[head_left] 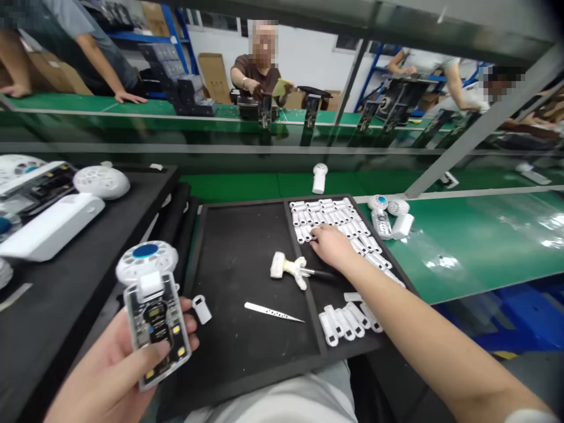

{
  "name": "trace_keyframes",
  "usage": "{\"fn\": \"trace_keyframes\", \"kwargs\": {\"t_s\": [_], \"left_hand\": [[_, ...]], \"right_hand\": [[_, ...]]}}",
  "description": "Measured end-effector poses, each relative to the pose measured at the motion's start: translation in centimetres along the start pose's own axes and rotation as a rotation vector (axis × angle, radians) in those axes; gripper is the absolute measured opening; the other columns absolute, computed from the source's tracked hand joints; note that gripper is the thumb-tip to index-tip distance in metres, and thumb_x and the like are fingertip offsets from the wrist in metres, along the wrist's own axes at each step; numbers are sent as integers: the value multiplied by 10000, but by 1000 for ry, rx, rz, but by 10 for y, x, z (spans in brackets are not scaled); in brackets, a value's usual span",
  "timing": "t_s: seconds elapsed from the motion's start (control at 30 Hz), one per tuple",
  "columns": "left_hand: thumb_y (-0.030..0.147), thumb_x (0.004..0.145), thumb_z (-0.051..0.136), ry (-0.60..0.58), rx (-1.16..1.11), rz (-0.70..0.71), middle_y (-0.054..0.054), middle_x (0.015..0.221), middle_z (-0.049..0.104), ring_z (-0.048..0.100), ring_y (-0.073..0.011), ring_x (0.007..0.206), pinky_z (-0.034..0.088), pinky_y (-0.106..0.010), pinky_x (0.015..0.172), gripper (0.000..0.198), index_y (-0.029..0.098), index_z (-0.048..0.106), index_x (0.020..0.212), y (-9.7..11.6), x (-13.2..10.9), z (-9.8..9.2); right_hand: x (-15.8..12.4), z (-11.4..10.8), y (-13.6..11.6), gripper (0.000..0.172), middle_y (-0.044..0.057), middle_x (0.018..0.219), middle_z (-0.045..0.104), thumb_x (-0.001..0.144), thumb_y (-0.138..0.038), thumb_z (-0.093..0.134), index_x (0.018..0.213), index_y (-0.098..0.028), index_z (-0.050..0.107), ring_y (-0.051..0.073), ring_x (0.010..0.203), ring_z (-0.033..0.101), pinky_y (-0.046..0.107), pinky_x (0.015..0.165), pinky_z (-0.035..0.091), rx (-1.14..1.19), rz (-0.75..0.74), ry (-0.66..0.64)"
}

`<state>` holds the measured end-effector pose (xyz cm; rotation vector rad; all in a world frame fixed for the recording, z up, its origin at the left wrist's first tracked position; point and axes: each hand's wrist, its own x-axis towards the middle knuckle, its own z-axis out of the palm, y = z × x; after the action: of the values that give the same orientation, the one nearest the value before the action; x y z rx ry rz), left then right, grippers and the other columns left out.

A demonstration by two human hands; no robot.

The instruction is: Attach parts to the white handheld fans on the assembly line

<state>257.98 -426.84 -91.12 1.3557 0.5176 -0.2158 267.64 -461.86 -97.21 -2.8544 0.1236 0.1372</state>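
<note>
My left hand is wrapped round an opened handheld device. The device has a round white slotted head with a blue disc, and its clear body shows a dark circuit board. My thumb lies on the board. Just right of those fingers, a single white plastic cover with a dark square window lies on the black tray. My right hand reaches into the tray's right compartment, fingertips pinched at one small white cover among rows of similar covers. The hand partly hides that cover.
White tweezers and a black-shafted tool with a white-wrapped end lie in the tray. More covers sit near its front edge. White devices lie on a black stand at left and the green bench. Several people work beyond.
</note>
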Motion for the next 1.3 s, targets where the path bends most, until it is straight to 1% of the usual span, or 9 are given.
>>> {"fn": "trace_keyframes", "kwargs": {"t_s": [0.23,0.33,0.53,0.63,0.7,0.8,0.9,1.1,1.3], "left_hand": [[232,629,821,-262,-56,64,-72,890,703,656,-192,792,577,-276,713,522,178,626,1111,-1,-12,13],[254,625,850,-361,-62,90,-83,957,684,644,-190,812,567,-297,732,592,182,599,1156,-5,-11,15],[241,621,852,-362,-31,87,-104,1158,638,631,-222,920,541,-296,745,614,211,595,1177,-8,-12,27],[232,636,829,-437,17,76,-73,1006,665,613,-197,870,506,-261,716,601,220,588,1187,-9,-10,30],[205,638,802,-467,83,81,-59,931,663,603,-192,852,483,-252,714,605,214,579,1201,-10,-8,31],[172,629,765,-480,206,118,-58,975,655,596,-206,885,478,-273,756,700,217,523,1285,-13,-6,35],[155,674,725,-498,321,147,-68,1071,645,603,-239,993,485,-304,844,805,235,411,1412,-18,-7,43],[90,724,642,-492,422,112,-111,1355,565,525,-324,1278,429,-420,1067,855,258,303,1491,-22,-11,60],[65,720,616,-457,464,159,-89,1458,492,460,-302,1362,333,-437,1163,867,288,293,1492,-22,-14,62]], "right_hand": [[-16,7,6,187,141,953,699,879,-200,555,851,-137,729,250,903,658,317,776,435,-179,25,-133],[-26,11,13,205,142,897,714,853,-254,596,970,-134,714,277,820,676,333,667,427,-192,118,-151],[-40,7,20,240,126,885,733,849,-318,583,983,-171,717,306,831,679,361,685,455,-113,266,-83],[-60,-7,7,281,79,870,733,778,-311,628,1022,-207,720,275,797,679,359,727,487,141,316,102],[-79,-15,-11,280,52,824,725,737,-334,650,982,-227,735,243,746,675,336,702,515,426,260,162],[-109,-20,-46,233,46,850,722,723,-333,645,904,-232,754,201,691,664,300,632,540,790,48,85],[-125,-15,-79,221,35,882,734,728,-249,630,907,-229,758,177,687,676,287,648,560,955,-78,-71],[-122,0,-115,251,27,781,724,663,-219,674,905,-185,729,176,684,684,284,645,586,1263,97,-164],[-116,1,-124,237,-13,648,669,569,-230,795,759,-185,662,149,614,650,262,620,589,1557,245,-116]]}}
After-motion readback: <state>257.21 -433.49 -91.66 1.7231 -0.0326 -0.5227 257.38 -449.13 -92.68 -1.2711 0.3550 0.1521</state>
